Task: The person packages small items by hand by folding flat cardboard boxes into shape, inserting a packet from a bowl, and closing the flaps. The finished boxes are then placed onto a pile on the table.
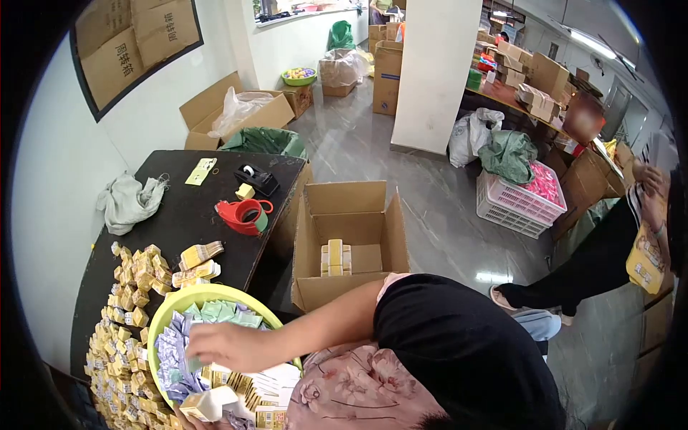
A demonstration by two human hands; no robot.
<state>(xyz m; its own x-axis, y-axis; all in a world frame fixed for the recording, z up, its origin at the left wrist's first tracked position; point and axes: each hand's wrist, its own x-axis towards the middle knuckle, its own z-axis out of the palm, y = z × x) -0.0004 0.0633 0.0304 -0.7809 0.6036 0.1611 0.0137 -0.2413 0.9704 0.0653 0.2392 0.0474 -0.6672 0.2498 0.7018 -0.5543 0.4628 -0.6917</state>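
Note:
My right hand reaches over a yellow-green basin, its fingers bent together at a small pale green sachet. Purple sachets and green sachets fill the far part of the basin. Flat yellow-and-white cartons stand packed in its near part. At the bottom edge my left hand is mostly hidden, with its fingers around a small white-and-yellow box that is tilted over the basin.
Many small yellow boxes heap on the black table. A red tape dispenser and a black tape dispenser lie beyond. An open carton holding several packs stands right of the table. Another person is at right.

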